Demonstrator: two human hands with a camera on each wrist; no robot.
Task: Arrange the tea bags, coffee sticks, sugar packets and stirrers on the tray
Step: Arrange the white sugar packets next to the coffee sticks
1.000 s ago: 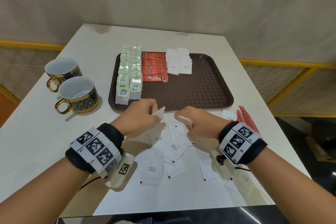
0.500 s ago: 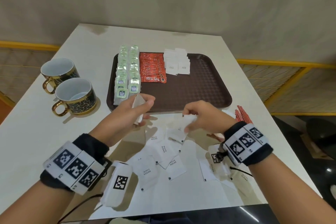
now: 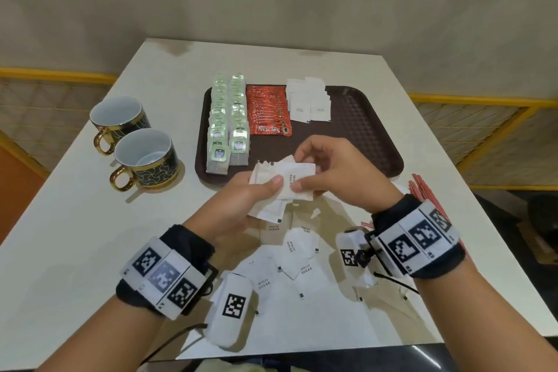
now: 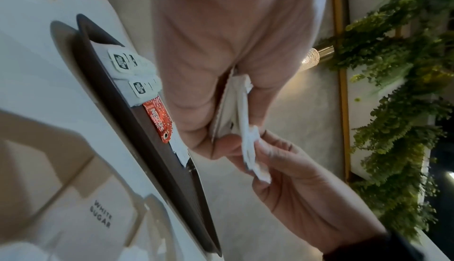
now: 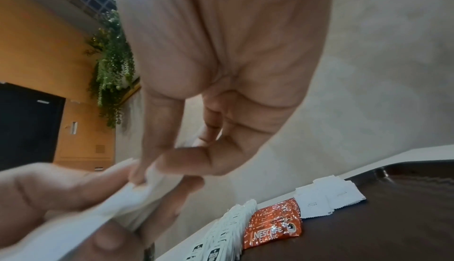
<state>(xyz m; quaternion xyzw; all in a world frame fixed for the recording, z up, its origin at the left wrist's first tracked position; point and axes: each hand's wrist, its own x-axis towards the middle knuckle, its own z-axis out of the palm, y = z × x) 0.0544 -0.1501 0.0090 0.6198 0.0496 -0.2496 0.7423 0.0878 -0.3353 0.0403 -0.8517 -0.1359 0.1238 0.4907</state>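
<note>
Both hands meet just above the near edge of the tray (image 3: 374, 130) — the left hand (image 3: 241, 202) with its grip closed on a small stack of sugar packets (image 3: 290, 181), thumb on top, and the right hand (image 3: 341, 172) pinching the top packet's edge, seemingly to square the stack. It likely belongs beside the sugar row (image 3: 308, 103) right of the coffee sticks (image 3: 267, 112) and tea bags (image 3: 228, 124) — more packets (image 3: 294, 254) lie loose on the surface (image 3: 75, 235), stirrers (image 3: 422, 189) at the right.

Cups (image 3: 145, 160): two, dark with gold handles. Tray (image 3: 362, 142): one, brown. Tea bags (image 3: 228, 130): two rows, overlapped; number not countable. Coffee sticks (image 3: 268, 112): one red overlapped row; number not countable. Sugar packets on the tray (image 3: 308, 103): one small group, number unclear. Loose sugar packets on the bench (image 3: 299, 260): several. Stirrers (image 3: 422, 190): one red bundle. Hands: two.
</note>
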